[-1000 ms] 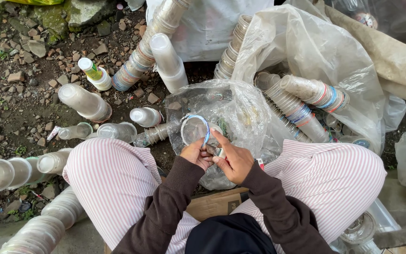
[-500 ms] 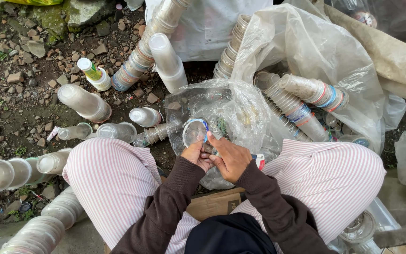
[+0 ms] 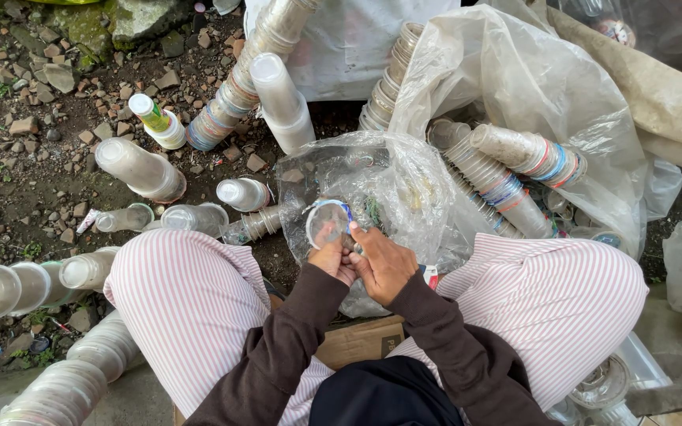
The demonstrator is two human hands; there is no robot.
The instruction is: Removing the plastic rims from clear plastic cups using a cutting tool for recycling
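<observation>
Holding a small clear plastic cup (image 3: 327,223) with closed fingers, both hands, left hand (image 3: 331,261) and right hand (image 3: 384,264), point its open mouth up toward the camera.

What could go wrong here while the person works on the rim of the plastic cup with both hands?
The left hand and right hand pinch the clear cup right at its rim, so a sharp edge might nick a finger. The cup is held over the open plastic bag; peeled scraps could miss it and land on the gravel.
</observation>
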